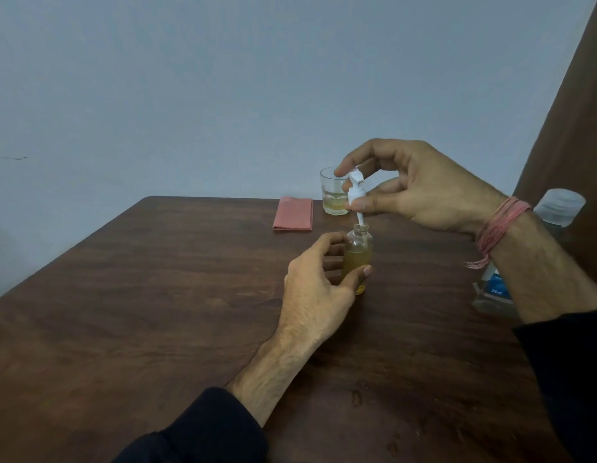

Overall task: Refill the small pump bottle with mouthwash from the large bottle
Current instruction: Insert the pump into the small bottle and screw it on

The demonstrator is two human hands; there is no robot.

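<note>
The thumb and forefinger of the right hand (420, 185) pinch the white plastic pump head (355, 188), and the other fingers are curved loosely above it. Its thin white tube goes down into the open neck of the small pump bottle (358, 259). The left hand (318, 282) holds this bottle upright on the table (156, 295), with the thumb in front and the curled fingers behind it. The bottle is round, of clear glass or plastic, and yellowish liquid fills most of it. The table is dark brown wood with visible grain, and some small wet drops lie on the near part. The large bottle (557, 208), clear with a pale cap and a blue label, stands at the right, partly hidden behind the right forearm. Farther back are a short drinking glass (333, 195) with a little yellowish liquid and a folded pink cloth (293, 213), flat and rectangular
</note>
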